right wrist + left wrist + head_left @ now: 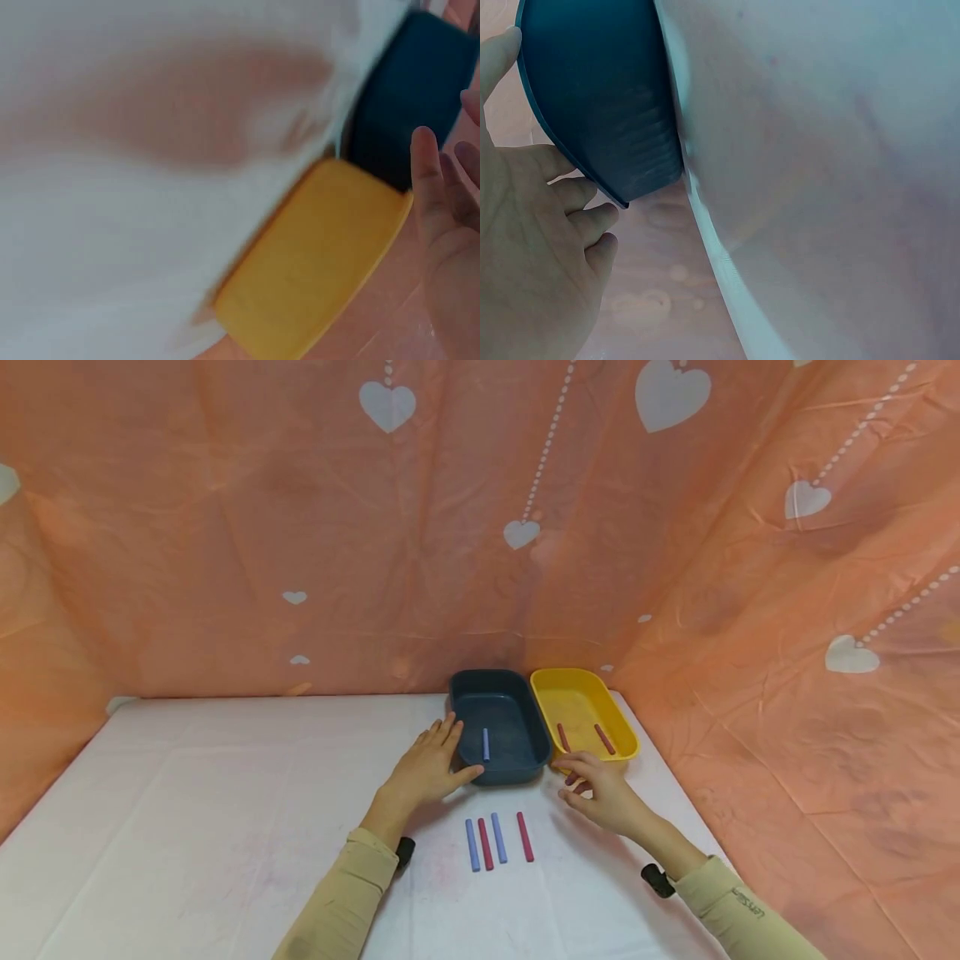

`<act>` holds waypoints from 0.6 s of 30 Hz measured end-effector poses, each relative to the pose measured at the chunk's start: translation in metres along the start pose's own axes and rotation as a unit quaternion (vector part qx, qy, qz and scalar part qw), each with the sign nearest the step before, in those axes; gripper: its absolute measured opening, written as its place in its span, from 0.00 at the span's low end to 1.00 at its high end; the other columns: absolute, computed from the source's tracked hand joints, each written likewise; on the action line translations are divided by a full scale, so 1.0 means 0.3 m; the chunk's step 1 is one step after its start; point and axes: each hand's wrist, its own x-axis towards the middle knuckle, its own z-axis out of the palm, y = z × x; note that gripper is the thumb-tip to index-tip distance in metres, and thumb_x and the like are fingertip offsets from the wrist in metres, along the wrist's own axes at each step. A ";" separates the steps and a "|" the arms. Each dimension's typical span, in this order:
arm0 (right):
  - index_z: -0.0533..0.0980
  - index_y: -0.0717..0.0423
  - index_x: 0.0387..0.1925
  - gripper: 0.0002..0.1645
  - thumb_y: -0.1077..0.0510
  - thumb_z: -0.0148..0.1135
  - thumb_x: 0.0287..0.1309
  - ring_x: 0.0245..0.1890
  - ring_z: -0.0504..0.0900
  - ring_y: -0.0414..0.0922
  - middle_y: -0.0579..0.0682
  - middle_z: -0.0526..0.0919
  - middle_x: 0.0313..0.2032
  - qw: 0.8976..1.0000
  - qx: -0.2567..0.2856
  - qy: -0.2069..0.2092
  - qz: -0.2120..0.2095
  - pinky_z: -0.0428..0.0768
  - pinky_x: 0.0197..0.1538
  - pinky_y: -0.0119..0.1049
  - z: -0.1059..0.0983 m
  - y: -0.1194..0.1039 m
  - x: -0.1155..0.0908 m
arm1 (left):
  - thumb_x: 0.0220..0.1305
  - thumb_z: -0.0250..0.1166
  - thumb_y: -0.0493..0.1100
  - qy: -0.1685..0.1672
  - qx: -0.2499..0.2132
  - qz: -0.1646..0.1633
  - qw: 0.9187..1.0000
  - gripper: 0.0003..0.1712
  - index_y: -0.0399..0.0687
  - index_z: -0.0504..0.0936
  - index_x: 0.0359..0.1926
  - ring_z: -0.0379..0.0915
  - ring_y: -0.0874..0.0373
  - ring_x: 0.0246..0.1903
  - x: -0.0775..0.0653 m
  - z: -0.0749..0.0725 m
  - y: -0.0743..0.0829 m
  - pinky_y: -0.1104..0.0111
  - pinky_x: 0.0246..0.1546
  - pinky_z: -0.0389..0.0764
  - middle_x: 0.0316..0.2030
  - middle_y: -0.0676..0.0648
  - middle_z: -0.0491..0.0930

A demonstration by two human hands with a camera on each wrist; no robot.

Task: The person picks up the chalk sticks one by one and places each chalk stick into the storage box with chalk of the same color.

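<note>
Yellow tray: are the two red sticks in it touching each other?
Apart. The head view shows the left red stick and right red stick with bare yellow tray between them.

The dark tray [600,86] hides its contents from the left wrist view. The right wrist view's edge crops the right hand [454,240].
</note>
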 end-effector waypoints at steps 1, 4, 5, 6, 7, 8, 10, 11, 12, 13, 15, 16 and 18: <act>0.76 0.57 0.53 0.24 0.63 0.69 0.52 0.37 0.79 0.42 0.55 0.77 0.48 1.000 0.000 -0.007 0.000 0.82 0.39 0.32 0.009 -0.004 -0.004 | 0.59 0.50 0.75 0.001 0.001 0.001 1.000 0.55 0.44 0.48 0.74 0.39 0.46 0.72 0.000 0.000 0.000 0.55 0.71 0.47 0.74 0.43 0.42; 0.75 0.60 0.53 0.24 0.64 0.67 0.52 0.36 0.79 0.42 0.56 0.78 0.46 1.000 -0.002 -0.030 -0.001 0.82 0.38 0.32 0.033 -0.016 -0.010 | 0.59 0.51 0.74 0.004 0.001 0.003 1.000 0.54 0.44 0.48 0.74 0.40 0.45 0.72 0.001 0.001 -0.001 0.55 0.71 0.47 0.74 0.43 0.42; 0.75 0.61 0.53 0.25 0.65 0.67 0.52 0.36 0.79 0.42 0.56 0.78 0.46 0.999 0.001 -0.038 0.001 0.82 0.38 0.32 0.040 -0.021 -0.010 | 0.59 0.51 0.74 0.005 0.001 0.003 1.000 0.54 0.44 0.48 0.74 0.40 0.45 0.72 0.000 0.001 -0.002 0.55 0.71 0.47 0.74 0.43 0.42; 0.75 0.61 0.54 0.24 0.65 0.67 0.53 0.36 0.78 0.41 0.56 0.78 0.46 0.999 0.002 -0.047 0.004 0.82 0.38 0.31 0.047 -0.025 -0.010 | 0.59 0.51 0.73 0.006 0.000 0.003 1.000 0.54 0.43 0.48 0.74 0.40 0.45 0.72 -0.001 0.000 -0.003 0.55 0.71 0.47 0.74 0.43 0.42; 0.75 0.61 0.54 0.24 0.64 0.67 0.53 0.36 0.78 0.41 0.56 0.77 0.46 0.998 0.005 -0.057 0.009 0.82 0.38 0.30 0.054 -0.030 -0.010 | 0.59 0.51 0.73 0.006 0.000 0.003 1.000 0.54 0.43 0.48 0.74 0.40 0.45 0.72 -0.001 0.000 -0.003 0.55 0.71 0.47 0.74 0.43 0.42; 0.75 0.61 0.54 0.24 0.64 0.67 0.53 0.36 0.78 0.40 0.56 0.77 0.47 0.998 0.007 -0.067 0.014 0.82 0.39 0.30 0.060 -0.034 -0.009 | 0.59 0.51 0.74 0.004 0.000 0.002 1.000 0.54 0.44 0.48 0.74 0.40 0.46 0.72 -0.001 0.000 -0.003 0.55 0.71 0.47 0.74 0.43 0.42; 0.75 0.59 0.54 0.24 0.63 0.67 0.54 0.36 0.78 0.40 0.54 0.77 0.48 0.996 0.016 -0.087 0.028 0.81 0.39 0.29 0.074 -0.045 -0.007 | 0.59 0.50 0.74 0.000 0.001 -0.001 1.000 0.55 0.44 0.48 0.74 0.39 0.46 0.73 -0.001 0.001 -0.004 0.55 0.71 0.47 0.74 0.43 0.42; 0.75 0.58 0.54 0.24 0.62 0.67 0.54 0.36 0.78 0.40 0.53 0.77 0.49 0.995 0.019 -0.097 0.034 0.81 0.39 0.29 0.080 -0.050 -0.005 | 0.59 0.50 0.75 -0.001 0.002 -0.002 1.000 0.55 0.44 0.47 0.74 0.39 0.47 0.73 0.000 0.001 -0.005 0.55 0.71 0.47 0.74 0.43 0.42; 0.75 0.58 0.54 0.24 0.61 0.67 0.54 0.36 0.77 0.40 0.52 0.76 0.49 0.993 0.020 -0.106 0.040 0.81 0.39 0.29 0.087 -0.055 -0.003 | 0.58 0.49 0.75 -0.002 0.002 -0.003 1.000 0.55 0.44 0.47 0.74 0.39 0.47 0.73 0.000 0.001 -0.005 0.55 0.71 0.47 0.74 0.44 0.42; 0.75 0.57 0.54 0.24 0.60 0.67 0.54 0.36 0.77 0.40 0.51 0.76 0.48 0.992 0.019 -0.114 0.046 0.81 0.40 0.28 0.093 -0.060 -0.001 | 0.58 0.49 0.75 -0.003 0.001 -0.004 1.000 0.55 0.45 0.47 0.74 0.38 0.47 0.73 0.001 0.001 -0.005 0.55 0.71 0.46 0.74 0.44 0.41; 0.75 0.57 0.54 0.24 0.59 0.67 0.54 0.36 0.76 0.40 0.49 0.76 0.48 0.990 0.018 -0.129 0.050 0.80 0.40 0.28 0.106 -0.069 0.003 | 0.58 0.50 0.75 -0.001 -0.001 -0.004 1.000 0.55 0.45 0.47 0.74 0.38 0.47 0.73 0.002 0.001 -0.005 0.55 0.71 0.46 0.74 0.44 0.42; 0.76 0.56 0.53 0.24 0.58 0.67 0.54 0.36 0.76 0.40 0.48 0.75 0.49 0.989 0.015 -0.135 0.052 0.80 0.40 0.27 0.111 -0.074 0.005 | 0.58 0.50 0.75 -0.001 -0.001 -0.004 1.000 0.55 0.45 0.47 0.74 0.38 0.47 0.73 0.003 0.001 -0.005 0.55 0.71 0.46 0.74 0.44 0.41; 0.76 0.56 0.53 0.24 0.57 0.68 0.53 0.37 0.76 0.40 0.46 0.75 0.50 0.987 0.009 -0.149 0.051 0.80 0.40 0.27 0.119 -0.083 0.008 | 0.58 0.50 0.75 0.001 -0.002 -0.002 1.000 0.55 0.45 0.48 0.74 0.39 0.47 0.73 0.004 0.001 -0.006 0.55 0.71 0.46 0.74 0.44 0.42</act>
